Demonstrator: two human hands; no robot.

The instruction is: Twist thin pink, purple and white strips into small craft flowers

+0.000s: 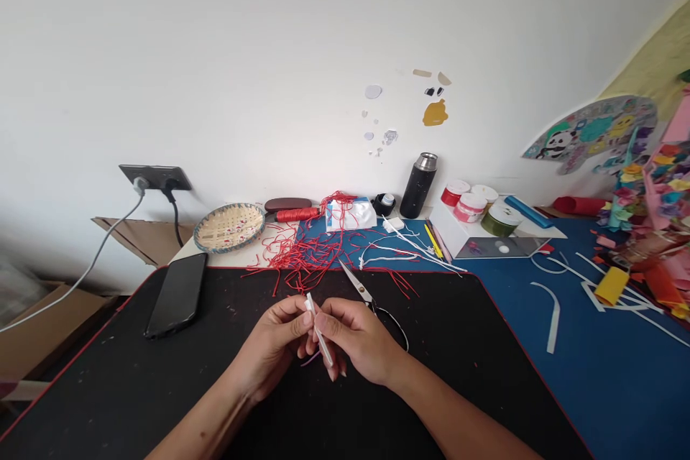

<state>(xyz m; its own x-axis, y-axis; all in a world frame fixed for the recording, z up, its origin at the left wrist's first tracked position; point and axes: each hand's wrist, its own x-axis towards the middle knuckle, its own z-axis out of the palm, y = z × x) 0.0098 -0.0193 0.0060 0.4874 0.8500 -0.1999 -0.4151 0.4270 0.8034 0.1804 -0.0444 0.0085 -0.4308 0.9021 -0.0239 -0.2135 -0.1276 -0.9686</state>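
Slipping is the likeliest trouble, since a loosened pinch by the curled fingers of the left hand [269, 345] and right hand [353, 338] could drop the thin white strip [323, 347], held above the black desk mat [162, 402], near the scissors [360, 291]

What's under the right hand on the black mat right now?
The right hand, pinching a white strip, partly overlaps the scissors: steel blades and a black handle loop show beyond it, on the black desk mat. Whatever lies beneath the palm is hidden.

White strip [319, 330]; red cord [307, 262]; black desk mat [91, 381], red-edged.
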